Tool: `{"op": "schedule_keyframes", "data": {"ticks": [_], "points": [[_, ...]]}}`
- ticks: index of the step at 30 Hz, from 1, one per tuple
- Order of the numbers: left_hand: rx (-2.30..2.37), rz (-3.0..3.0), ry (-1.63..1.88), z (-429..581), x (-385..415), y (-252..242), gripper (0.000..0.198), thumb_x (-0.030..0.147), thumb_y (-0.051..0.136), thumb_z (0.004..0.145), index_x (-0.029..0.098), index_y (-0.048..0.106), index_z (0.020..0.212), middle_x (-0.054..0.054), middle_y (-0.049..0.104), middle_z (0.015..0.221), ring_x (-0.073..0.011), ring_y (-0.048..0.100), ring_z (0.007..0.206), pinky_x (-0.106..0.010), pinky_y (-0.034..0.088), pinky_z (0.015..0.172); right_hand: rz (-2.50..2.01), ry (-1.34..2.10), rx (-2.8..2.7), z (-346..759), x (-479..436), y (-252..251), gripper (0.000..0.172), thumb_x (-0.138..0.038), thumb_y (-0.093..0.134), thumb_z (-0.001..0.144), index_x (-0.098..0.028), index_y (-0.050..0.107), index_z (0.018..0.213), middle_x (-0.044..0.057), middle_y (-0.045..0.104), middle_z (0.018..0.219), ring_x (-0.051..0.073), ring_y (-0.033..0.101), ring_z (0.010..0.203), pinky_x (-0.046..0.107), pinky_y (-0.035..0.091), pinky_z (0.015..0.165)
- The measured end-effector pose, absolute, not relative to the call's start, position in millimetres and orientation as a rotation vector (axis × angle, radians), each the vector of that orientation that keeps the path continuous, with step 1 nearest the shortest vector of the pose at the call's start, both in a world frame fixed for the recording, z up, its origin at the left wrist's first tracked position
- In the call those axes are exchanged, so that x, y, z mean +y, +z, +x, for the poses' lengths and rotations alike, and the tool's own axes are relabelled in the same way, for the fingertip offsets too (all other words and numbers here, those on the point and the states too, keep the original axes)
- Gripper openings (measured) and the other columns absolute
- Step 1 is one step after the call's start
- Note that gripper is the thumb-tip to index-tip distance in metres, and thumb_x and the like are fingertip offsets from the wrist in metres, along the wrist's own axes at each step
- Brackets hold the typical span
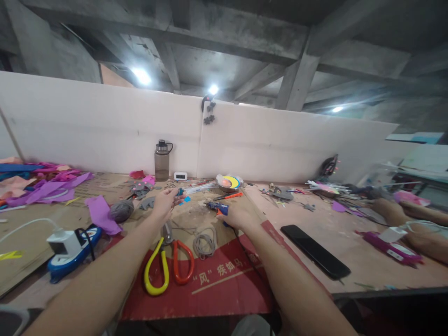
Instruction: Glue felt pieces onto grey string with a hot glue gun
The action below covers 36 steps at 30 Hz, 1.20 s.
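My left hand (167, 201) is closed in a pinch at a small dark blue piece (180, 192), whose kind I cannot make out. My right hand (241, 213) wraps round a blue hot glue gun (217, 206) with an orange trigger, its nozzle pointing left toward my left hand. The gun's dark cord (245, 242) runs down under my right forearm. Bright blue scraps (187, 199) lie just beyond my left fingers. Nearer to me are scissors with one yellow and one red handle (184, 263) and a coil of grey cord (205, 243), both on red printed cardboard (217, 298).
Left stand a blue power strip (75, 252), a grey yarn ball (122, 211) and purple fabric (101, 214). At the back are a bottle (162, 161) and a bowl (229, 183). A phone (315, 252) and another person's arms (420, 228) are on the right.
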<state>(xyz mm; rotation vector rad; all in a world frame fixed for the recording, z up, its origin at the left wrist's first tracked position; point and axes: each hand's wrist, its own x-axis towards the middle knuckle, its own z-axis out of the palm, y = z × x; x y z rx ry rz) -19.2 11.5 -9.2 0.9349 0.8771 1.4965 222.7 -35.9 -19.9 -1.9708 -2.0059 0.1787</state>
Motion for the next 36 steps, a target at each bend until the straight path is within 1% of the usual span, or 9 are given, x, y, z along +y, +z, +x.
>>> {"op": "schedule_keyframes", "data": {"ticks": [4,7,14,18,21,25,29,33,36], "points": [[0.893,0.961,1.469,-16,13,-13,0.003,0.011,0.057,0.077,0.01,0.055,0.075,-0.005,0.063,0.067,-0.0127,0.065,0.056,-0.02,0.051,0.052,-1.961,0.284,-1.906,214,-32,-35,0.02,-0.025,0.059,0.072,-0.011,0.067,0.085,0.017,0.068,0.089,0.023,0.062,0.078,0.028,0.041,0.064],[0.898,0.973,1.45,-13,13,-15,0.004,0.012,0.056,0.078,0.011,0.055,0.074,-0.004,0.063,0.066,-0.0123,0.064,0.055,-0.02,0.05,0.051,-1.931,0.395,-1.787,212,-29,-38,0.021,-0.017,0.057,0.07,-0.012,0.066,0.088,0.013,0.068,0.084,0.021,0.062,0.073,0.026,0.041,0.06],[0.884,1.01,1.408,-8,2,-4,0.01,0.02,0.064,0.071,0.014,0.057,0.074,-0.004,0.065,0.069,-0.0118,0.063,0.056,-0.019,0.047,0.048,-1.676,0.602,-1.546,216,-26,-25,0.017,-0.024,0.052,0.071,-0.015,0.062,0.082,0.005,0.062,0.065,0.016,0.056,0.058,0.024,0.042,0.05],[0.902,1.038,1.434,-6,-1,-1,0.021,0.03,0.07,0.064,0.015,0.061,0.075,-0.003,0.067,0.073,-0.0107,0.062,0.058,-0.017,0.036,0.042,-1.46,0.62,-1.476,209,-29,-18,0.032,-0.025,0.043,0.073,-0.016,0.053,0.102,0.004,0.063,0.079,0.015,0.059,0.066,0.024,0.047,0.058],[0.906,1.072,1.475,-3,0,-3,0.025,0.034,0.073,0.059,0.015,0.063,0.073,-0.001,0.064,0.066,-0.0078,0.056,0.054,-0.016,0.029,0.041,-1.184,0.685,-1.464,199,-37,-14,0.038,-0.029,0.047,0.073,-0.019,0.047,0.11,0.003,0.063,0.091,0.014,0.061,0.072,0.026,0.049,0.066],[0.874,1.051,1.499,-1,1,-6,0.025,0.033,0.074,0.057,0.014,0.063,0.068,0.004,0.054,0.054,-0.0039,0.042,0.044,-0.017,0.024,0.038,-0.935,0.732,-1.47,188,-53,-9,0.035,-0.034,0.052,0.077,-0.021,0.046,0.109,0.002,0.062,0.084,0.015,0.06,0.068,0.03,0.049,0.068],[0.822,0.935,1.474,0,0,-5,0.023,0.031,0.073,0.059,0.014,0.063,0.071,0.003,0.056,0.059,-0.0032,0.045,0.044,-0.015,0.026,0.037,-0.91,0.639,-1.572,182,-64,-5,0.024,-0.036,0.047,0.083,-0.022,0.05,0.101,0.003,0.062,0.088,0.015,0.057,0.063,0.031,0.049,0.068],[0.79,0.863,1.449,0,5,-8,0.018,0.027,0.07,0.064,0.015,0.064,0.076,0.001,0.061,0.065,-0.0045,0.052,0.047,-0.015,0.034,0.039,-0.922,0.57,-1.623,180,-68,-5,0.024,-0.035,0.047,0.084,-0.022,0.049,0.104,0.006,0.061,0.095,0.015,0.054,0.061,0.031,0.049,0.06],[0.803,0.837,1.445,-1,8,-10,0.014,0.025,0.067,0.067,0.015,0.065,0.077,0.0,0.063,0.065,-0.005,0.054,0.048,-0.015,0.037,0.041,-0.974,0.49,-1.669,180,-71,-4,0.028,-0.035,0.047,0.085,-0.022,0.049,0.109,0.007,0.061,0.095,0.017,0.056,0.065,0.032,0.049,0.061]]}}
